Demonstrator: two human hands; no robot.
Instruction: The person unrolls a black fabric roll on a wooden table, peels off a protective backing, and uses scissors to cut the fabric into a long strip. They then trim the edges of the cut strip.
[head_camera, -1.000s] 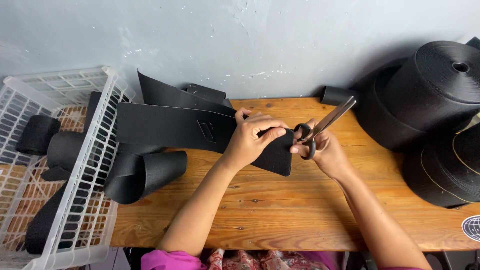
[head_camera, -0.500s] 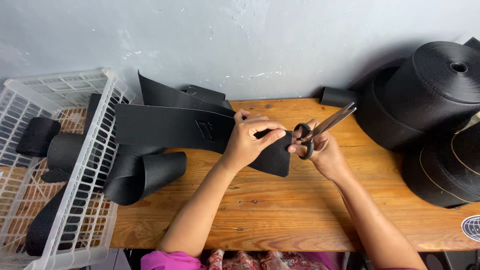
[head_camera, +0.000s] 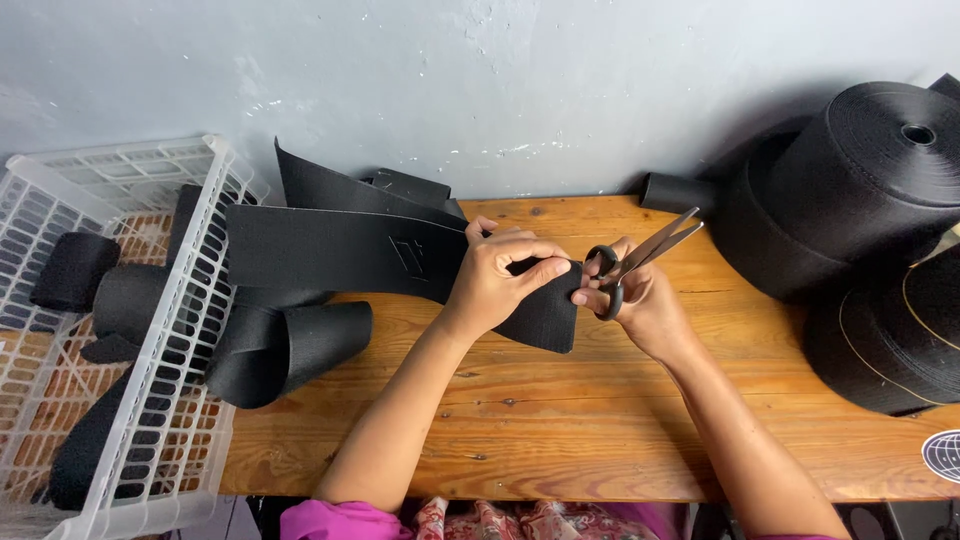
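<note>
Centrally, a wide black webbing strap (head_camera: 350, 250) is held flat just above the wooden table (head_camera: 560, 440), its cut end pinched between thumb and fingers of the left hand (head_camera: 495, 285). Its far edge is touched by the right hand (head_camera: 640, 305), whose fingers are closed through the handles of grey scissors (head_camera: 640, 262), blades almost shut. Large black webbing rolls (head_camera: 860, 190) are seen at the right, a white plastic basket (head_camera: 185, 330) at the left.

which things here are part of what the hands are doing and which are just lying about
In use: left hand gripping the black webbing strip; right hand holding scissors.

Lying about: webbing rolls, white basket with strips, wooden table.
</note>
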